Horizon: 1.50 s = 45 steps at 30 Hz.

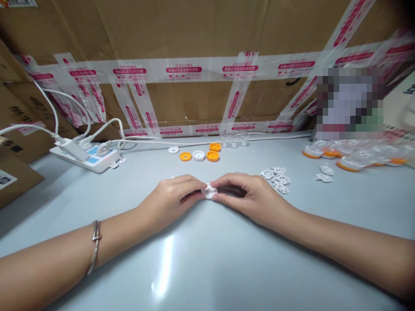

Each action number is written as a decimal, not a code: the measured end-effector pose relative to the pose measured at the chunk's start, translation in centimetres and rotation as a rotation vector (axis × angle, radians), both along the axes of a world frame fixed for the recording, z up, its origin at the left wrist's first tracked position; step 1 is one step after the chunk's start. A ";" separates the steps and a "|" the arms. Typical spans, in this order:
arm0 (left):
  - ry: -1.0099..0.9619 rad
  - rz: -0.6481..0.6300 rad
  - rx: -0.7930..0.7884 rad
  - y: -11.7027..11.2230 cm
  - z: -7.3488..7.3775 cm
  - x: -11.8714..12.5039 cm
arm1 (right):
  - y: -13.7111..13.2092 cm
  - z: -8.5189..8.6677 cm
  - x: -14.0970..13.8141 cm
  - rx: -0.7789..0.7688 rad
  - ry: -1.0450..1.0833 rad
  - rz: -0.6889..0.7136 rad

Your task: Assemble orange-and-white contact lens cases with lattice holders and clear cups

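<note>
Fingers (226, 179) pinch a white piece (209, 191) from both sides.

A flat white plastic power strip with pale-blue panels (92, 161) is lying on a smooth grey-blue tabletop (201, 268). White plugs (104, 147) are sitting in the strip, and a long white cable (168, 142) is stretching to its right. Behind the strip, a large brown cardboard box (197, 101) is standing, wearing white tape with red print (209, 69). Left of the strip, a smaller brown cardboard box with a white label (16, 168) is standing.
</note>
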State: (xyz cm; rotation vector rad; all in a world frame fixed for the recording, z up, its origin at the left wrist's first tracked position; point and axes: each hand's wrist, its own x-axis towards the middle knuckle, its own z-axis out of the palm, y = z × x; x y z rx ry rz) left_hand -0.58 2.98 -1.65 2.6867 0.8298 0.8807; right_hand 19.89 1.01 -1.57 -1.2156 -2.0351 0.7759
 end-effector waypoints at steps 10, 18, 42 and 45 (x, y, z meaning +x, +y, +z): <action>0.029 0.024 0.010 -0.2 0.2 0.3 | 0.0 0.2 -0.1 0.030 -0.021 -0.003; 0.019 -0.008 0.041 0.0 0.0 0.2 | -0.1 0.0 0.1 0.061 -0.030 -0.005; 0.306 -0.040 0.333 -0.1 -0.1 -0.1 | 0.1 -0.4 0.1 0.443 -0.387 0.139; 0.374 -0.068 0.384 -0.2 -0.2 -0.2 | 0.0 -0.4 0.1 0.442 -0.367 0.148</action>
